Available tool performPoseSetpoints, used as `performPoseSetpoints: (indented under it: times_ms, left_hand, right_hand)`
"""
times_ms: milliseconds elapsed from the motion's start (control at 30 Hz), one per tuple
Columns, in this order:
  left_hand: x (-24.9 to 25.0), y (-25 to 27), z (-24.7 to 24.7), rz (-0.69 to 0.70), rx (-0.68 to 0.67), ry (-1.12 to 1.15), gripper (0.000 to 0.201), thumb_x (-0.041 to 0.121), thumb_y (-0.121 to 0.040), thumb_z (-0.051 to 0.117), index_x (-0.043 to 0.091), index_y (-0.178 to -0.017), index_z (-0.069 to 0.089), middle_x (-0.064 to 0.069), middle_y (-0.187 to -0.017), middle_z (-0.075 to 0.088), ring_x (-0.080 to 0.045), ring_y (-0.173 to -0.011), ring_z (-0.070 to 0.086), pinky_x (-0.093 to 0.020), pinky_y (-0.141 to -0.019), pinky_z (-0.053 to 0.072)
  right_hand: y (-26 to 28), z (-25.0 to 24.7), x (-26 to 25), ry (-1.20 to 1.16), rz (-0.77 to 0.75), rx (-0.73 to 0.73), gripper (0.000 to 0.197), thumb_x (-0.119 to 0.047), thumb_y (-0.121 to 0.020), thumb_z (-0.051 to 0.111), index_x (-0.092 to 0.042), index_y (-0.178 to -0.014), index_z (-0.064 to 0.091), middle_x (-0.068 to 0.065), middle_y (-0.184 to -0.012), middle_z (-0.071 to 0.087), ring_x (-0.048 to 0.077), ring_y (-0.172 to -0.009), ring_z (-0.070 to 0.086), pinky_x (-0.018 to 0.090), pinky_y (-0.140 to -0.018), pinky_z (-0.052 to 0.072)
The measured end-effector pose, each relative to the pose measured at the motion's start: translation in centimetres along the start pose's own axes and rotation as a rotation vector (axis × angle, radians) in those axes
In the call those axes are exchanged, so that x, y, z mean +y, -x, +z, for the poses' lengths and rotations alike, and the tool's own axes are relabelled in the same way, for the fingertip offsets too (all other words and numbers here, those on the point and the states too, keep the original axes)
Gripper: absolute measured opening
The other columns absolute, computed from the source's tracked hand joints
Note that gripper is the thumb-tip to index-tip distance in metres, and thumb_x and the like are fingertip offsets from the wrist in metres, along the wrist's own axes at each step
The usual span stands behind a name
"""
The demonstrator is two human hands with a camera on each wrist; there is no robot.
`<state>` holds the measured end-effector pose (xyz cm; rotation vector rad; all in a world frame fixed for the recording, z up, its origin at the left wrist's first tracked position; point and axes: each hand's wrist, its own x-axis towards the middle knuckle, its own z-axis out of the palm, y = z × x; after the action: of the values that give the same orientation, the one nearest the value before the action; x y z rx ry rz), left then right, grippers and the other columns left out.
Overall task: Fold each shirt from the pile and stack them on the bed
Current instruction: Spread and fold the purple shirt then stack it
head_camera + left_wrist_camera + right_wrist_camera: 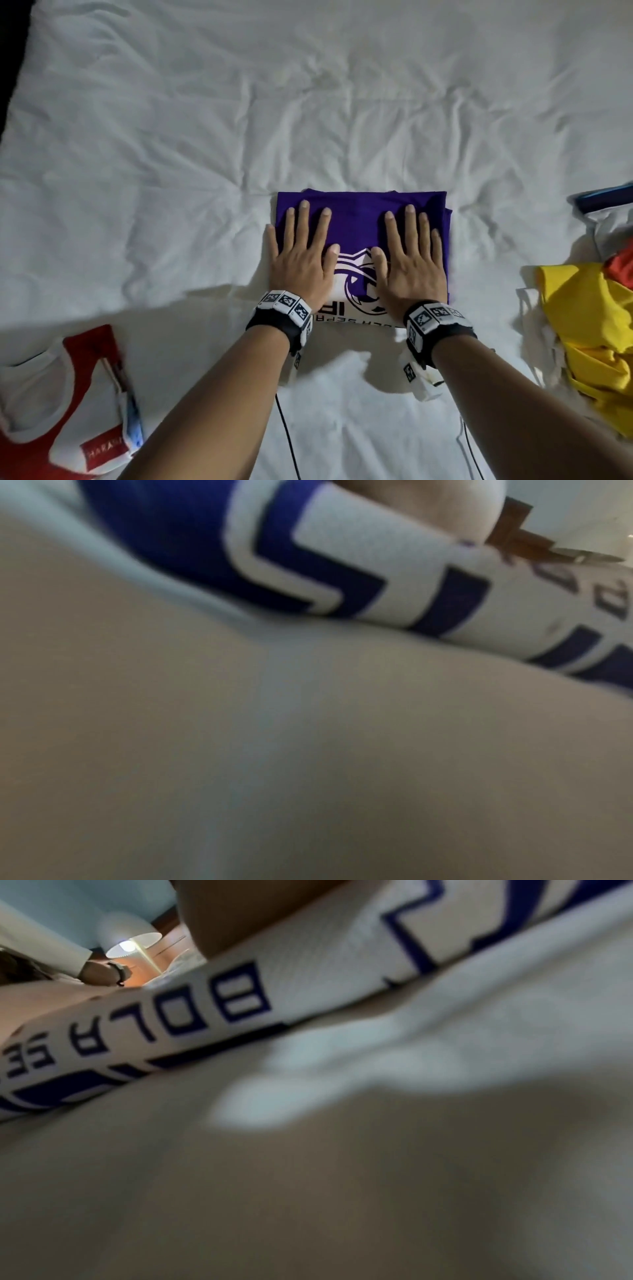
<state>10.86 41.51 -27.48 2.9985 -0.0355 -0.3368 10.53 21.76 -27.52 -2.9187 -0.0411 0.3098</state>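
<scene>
Purple shirt [356, 219]: folded into a compact rectangle, lying on the bed near its front middle; white panel with a purple emblem and dark lettering faces up along the near edge.
Lettering: the right wrist view reads "BOLA SE" on the white band [219, 1007]; the rest runs out of the picture.
Left hand [301, 260]: palm down on the left half of the purple shirt, fingers straight and slightly spread, flat on the cloth; nothing gripped.
Right hand [411, 263]: palm down on the right half of the same shirt, fingers straight, flat on the cloth; nothing gripped.
Thumbs: both point inward, near each other, over the white emblem.
Wristbands: black strap with black-and-white square markers on each wrist [284, 308]; thin dark cables trail back along the sheet.
Bed [205, 137]: covered with a rumpled white sheet.
Red and white shirt [61, 387]: folded, at the near left, well apart from the purple shirt; a red label reads "HARA", rest unclear.
Pile [589, 325]: unfolded clothes at the right edge, mostly yellow, with an orange-red piece and white and dark blue cloth behind.
Left wrist view: blurred, close to the sheet; shows the shirt's blue and white print [342, 561].
</scene>
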Motion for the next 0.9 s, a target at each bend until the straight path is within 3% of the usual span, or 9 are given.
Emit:
performPoseSetpoints:
  times_ms: [133,233,300,433,600,733,800,867,900]
  left_hand:
    - [-2.0,1.1,0.2,-0.123,0.017,-0.009,0.063,0.048,-0.106,0.018,0.026,-0.164,0.01,-0.011,-0.172,0.004,-0.032,-0.158,0.002,-0.059,-0.124,0.01]
    - [-2.1,2.3,-0.8,-0.252,0.07,0.026,0.065,0.046,-0.106,0.018,0.016,-0.164,0.012,-0.019,-0.17,-0.006,-0.035,-0.157,-0.01,-0.064,-0.123,0.002]
    - [-0.1,3.6,-1.4,-0.175,0.108,0.051,0.067,0.043,-0.105,0.023,0.013,-0.164,0.011,-0.02,-0.169,-0.01,-0.034,-0.157,-0.013,-0.062,-0.124,-0.003]
    - [2.2,6.9,0.2,0.09,0.048,0.035,0.065,0.042,-0.104,0.027,0.02,-0.164,0.017,-0.017,-0.17,0.004,-0.034,-0.158,0.004,-0.063,-0.122,0.013]
    - [0.4,7.5,1.2,-0.035,-0.023,-0.003,0.068,0.048,-0.105,0.023,0.015,-0.164,0.016,-0.01,-0.171,0.007,-0.027,-0.158,0.005,-0.062,-0.123,0.01]
    - [1.5,7.1,-0.1,-0.144,0.007,0.025,0.067,0.047,-0.105,0.022,0.008,-0.159,0.028,-0.014,-0.17,0.014,-0.03,-0.158,0.004,-0.069,-0.121,0.006]
    - [3.3,6.5,-2.0,-0.174,0.091,0.082,0.056,0.045,-0.104,0.032,0.012,-0.146,0.049,-0.02,-0.159,0.036,-0.038,-0.152,0.021,-0.068,-0.116,0.019]
    - [5.9,5.3,-3.8,-0.072,0.195,0.188,0.038,0.043,-0.099,0.044,0.015,-0.116,0.063,-0.014,-0.125,0.058,-0.039,-0.124,0.051,-0.058,-0.095,0.042]
    - [7.5,4.6,-4.4,-0.021,0.189,0.228,0.034,0.044,-0.097,0.048,0.016,-0.103,0.065,-0.01,-0.11,0.061,-0.036,-0.109,0.056,-0.051,-0.086,0.043]
  right_hand:
    - [0.9,0.3,0.8,0.001,0.112,0.002,0.066,-0.049,-0.107,0.015,-0.019,-0.164,0.003,0.004,-0.171,-0.007,0.02,-0.157,-0.01,0.048,-0.127,-0.003]
    - [1.0,-0.5,0.1,-0.059,0.214,0.028,0.068,-0.045,-0.104,0.016,-0.012,-0.163,0.01,0.007,-0.171,-0.002,0.023,-0.157,-0.008,0.051,-0.126,-0.006]
    - [1.5,-1.5,-1.5,-0.108,0.18,0.039,0.068,-0.044,-0.103,0.018,-0.013,-0.163,0.012,0.01,-0.171,-0.001,0.028,-0.157,-0.008,0.05,-0.126,-0.009]
    - [5.2,-0.3,-3.3,-0.068,-0.107,-0.037,0.063,-0.047,-0.105,0.021,-0.025,-0.163,0.013,0.009,-0.171,0.0,0.03,-0.157,-0.006,0.056,-0.126,0.001]
    - [7.5,0.6,0.4,-0.06,-0.062,-0.089,0.063,-0.055,-0.107,0.021,-0.031,-0.163,0.01,0.002,-0.172,0.001,0.025,-0.158,-0.004,0.046,-0.128,0.004]
    - [8.2,-0.1,1.9,-0.173,-0.003,0.007,0.061,-0.044,-0.105,0.03,-0.024,-0.162,0.021,0.004,-0.171,0.007,0.024,-0.158,0.002,0.047,-0.127,0.006]
    - [8.9,-1.1,2.9,-0.309,0.188,0.141,0.06,-0.038,-0.101,0.045,-0.018,-0.156,0.034,0.008,-0.166,0.024,0.028,-0.153,0.019,0.048,-0.124,0.017]
    - [9.9,-2.1,3.8,-0.408,0.389,0.186,0.055,-0.038,-0.097,0.058,-0.018,-0.147,0.044,0.008,-0.149,0.044,0.029,-0.136,0.034,0.05,-0.112,0.027]
    - [10.3,-2.5,4.1,-0.434,0.454,0.147,0.052,-0.043,-0.095,0.062,-0.022,-0.141,0.048,0.007,-0.141,0.048,0.028,-0.127,0.037,0.048,-0.107,0.028]
